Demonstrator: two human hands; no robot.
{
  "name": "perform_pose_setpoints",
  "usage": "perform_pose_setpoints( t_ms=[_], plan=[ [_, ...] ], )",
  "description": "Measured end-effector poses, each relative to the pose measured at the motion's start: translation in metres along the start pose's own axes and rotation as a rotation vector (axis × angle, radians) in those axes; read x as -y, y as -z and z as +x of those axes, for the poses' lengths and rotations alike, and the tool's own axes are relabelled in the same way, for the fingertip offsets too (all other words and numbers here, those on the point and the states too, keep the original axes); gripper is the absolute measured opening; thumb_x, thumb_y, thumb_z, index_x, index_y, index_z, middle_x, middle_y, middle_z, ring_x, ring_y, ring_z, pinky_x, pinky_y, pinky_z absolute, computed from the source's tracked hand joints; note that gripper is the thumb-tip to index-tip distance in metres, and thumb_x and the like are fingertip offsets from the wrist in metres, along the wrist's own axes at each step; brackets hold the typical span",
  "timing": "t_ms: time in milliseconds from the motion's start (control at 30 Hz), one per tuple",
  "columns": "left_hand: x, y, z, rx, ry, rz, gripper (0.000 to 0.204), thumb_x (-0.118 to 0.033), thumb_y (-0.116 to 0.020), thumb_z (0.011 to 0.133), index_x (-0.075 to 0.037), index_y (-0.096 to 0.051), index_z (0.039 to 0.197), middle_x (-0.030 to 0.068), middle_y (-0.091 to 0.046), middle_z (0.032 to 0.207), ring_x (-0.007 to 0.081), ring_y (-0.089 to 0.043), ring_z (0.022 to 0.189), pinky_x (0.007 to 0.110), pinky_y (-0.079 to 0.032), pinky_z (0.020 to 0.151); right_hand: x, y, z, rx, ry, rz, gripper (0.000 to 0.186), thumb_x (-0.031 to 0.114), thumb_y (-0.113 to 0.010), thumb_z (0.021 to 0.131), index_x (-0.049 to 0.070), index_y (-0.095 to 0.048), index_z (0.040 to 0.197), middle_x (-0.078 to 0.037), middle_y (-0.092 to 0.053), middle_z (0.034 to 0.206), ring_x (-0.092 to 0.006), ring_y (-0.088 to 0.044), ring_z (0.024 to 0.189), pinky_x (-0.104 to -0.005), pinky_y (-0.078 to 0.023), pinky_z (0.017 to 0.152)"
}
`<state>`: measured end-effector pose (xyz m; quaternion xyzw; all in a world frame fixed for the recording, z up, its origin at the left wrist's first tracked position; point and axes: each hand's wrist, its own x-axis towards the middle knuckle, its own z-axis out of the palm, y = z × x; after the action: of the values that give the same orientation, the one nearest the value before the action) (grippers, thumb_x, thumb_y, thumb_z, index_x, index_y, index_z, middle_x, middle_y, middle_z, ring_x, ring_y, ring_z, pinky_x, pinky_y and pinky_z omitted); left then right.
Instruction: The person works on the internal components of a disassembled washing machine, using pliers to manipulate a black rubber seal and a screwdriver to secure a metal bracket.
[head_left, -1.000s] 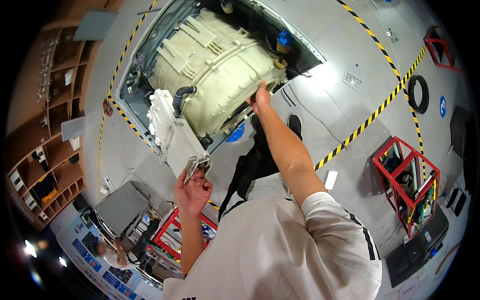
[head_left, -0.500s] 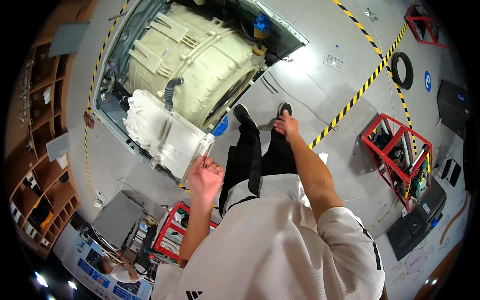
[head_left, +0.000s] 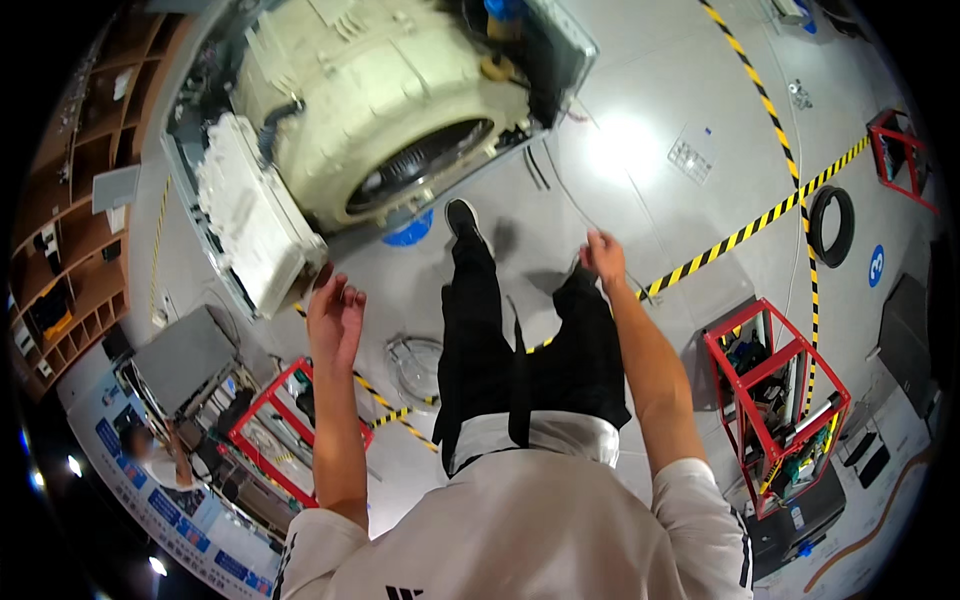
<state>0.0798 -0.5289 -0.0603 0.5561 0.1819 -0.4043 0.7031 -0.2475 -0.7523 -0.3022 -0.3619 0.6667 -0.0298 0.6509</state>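
Observation:
A partly opened washing machine (head_left: 345, 100) lies at the upper left, its cream drum tub and round dark opening exposed. A white plastic box-shaped housing (head_left: 250, 215) sits along its near left side, beside a grey corrugated hose (head_left: 275, 128). My left hand (head_left: 336, 318) is just by the near end of this housing, fingers loosely bent and apart, with nothing visible in it. Whether a fingertip touches the housing I cannot tell. My right hand (head_left: 605, 262) hangs above the floor over my right foot, fingers loosely curled and parted, holding nothing visible.
Red-framed tool racks (head_left: 775, 390) stand at right and lower left (head_left: 285, 430). A clear round door piece (head_left: 415, 362) lies left of my legs. A black rubber ring (head_left: 831, 227) and yellow-black tape (head_left: 730, 240) are at right. Another person (head_left: 160, 460) is at lower left.
My body has turned and stepped back from the machine, which appears farther up and left. My left hand has drawn outward to the left; the clear round piece has come into view.

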Motion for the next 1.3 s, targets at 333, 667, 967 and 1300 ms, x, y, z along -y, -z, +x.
perform_pose_setpoints(
  t_ms=[333,667,967,1300],
  plan=[
    [0.136,0.1,0.13,-0.228,-0.197,0.518,0.058,-0.02,-0.062,0.085,-0.004,-0.033,0.133,0.0124,-0.053,0.12,0.022,-0.051,0.109,0.037,-0.043,0.088,0.069,-0.091,0.141,0.076,0.677,-0.392,0.093,0.05,-0.072,0.07,-0.006,-0.032,0.133,-0.023,-0.054,0.119,-0.0302,-0.059,0.103,-0.0352,-0.046,0.088],
    [0.215,0.181,0.282,-0.122,-0.39,0.311,0.055,-0.023,-0.054,0.089,-0.009,-0.029,0.136,0.0093,-0.049,0.125,0.0207,-0.046,0.117,0.039,-0.04,0.092,0.111,-0.153,0.257,0.354,0.626,-0.429,0.045,0.046,-0.063,0.081,0.003,-0.06,0.094,-0.004,-0.065,0.078,-0.0128,-0.062,0.068,-0.0254,-0.049,0.059],
    [0.275,0.144,0.35,-0.13,-0.295,0.449,0.052,-0.04,-0.065,0.081,-0.005,-0.051,0.118,0.0097,-0.053,0.12,0.0229,-0.05,0.112,0.038,-0.044,0.087,0.114,-0.142,0.246,0.176,0.912,-0.764,0.067,0.064,-0.046,0.082,0.0,-0.057,0.064,-0.009,-0.058,0.056,-0.0192,-0.06,0.053,-0.0321,-0.048,0.058],
    [0.293,0.129,0.407,-0.06,-0.275,0.588,0.042,-0.041,-0.057,0.087,-0.001,-0.06,0.098,0.0081,-0.066,0.078,0.0157,-0.062,0.062,0.028,-0.052,0.057,0.11,-0.135,0.265,0.139,0.976,-0.583,0.058,0.061,-0.057,0.079,0.003,-0.06,0.076,-0.005,-0.057,0.06,-0.0124,-0.054,0.048,-0.0259,-0.045,0.046]
  ],
)
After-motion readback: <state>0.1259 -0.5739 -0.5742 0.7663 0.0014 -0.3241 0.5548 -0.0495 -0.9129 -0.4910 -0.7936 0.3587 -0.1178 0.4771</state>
